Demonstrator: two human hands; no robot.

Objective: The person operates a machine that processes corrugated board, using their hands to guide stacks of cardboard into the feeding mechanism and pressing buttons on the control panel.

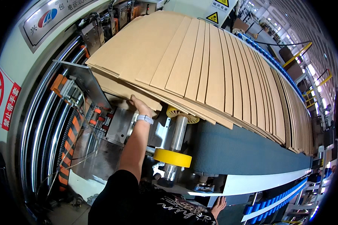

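Tan cardboard sheets (150, 48) lie overlapped in a long shingled row that fans away to the right. Below their near left edge, a lower batch of cardboard sheets (118, 87) sticks out against an upright metal plate (87, 80). My left hand (142, 107), with a pale band on its wrist, reaches in and grips the edge of this lower batch. One digit shows against the cardboard; the other fingers are mostly hidden. Down by my right side, my right hand (218, 205) rests on the machine's near edge, fingers stretched out, holding nothing.
A yellow wheel (172, 158) sits on a steel shaft (179, 133) just right of my left forearm. A dark ribbed belt (233, 150) runs under the sheets. Steel rollers (37, 123) and an orange-black striped guard (68, 150) stand left. Blue rollers (276, 198) lie lower right.
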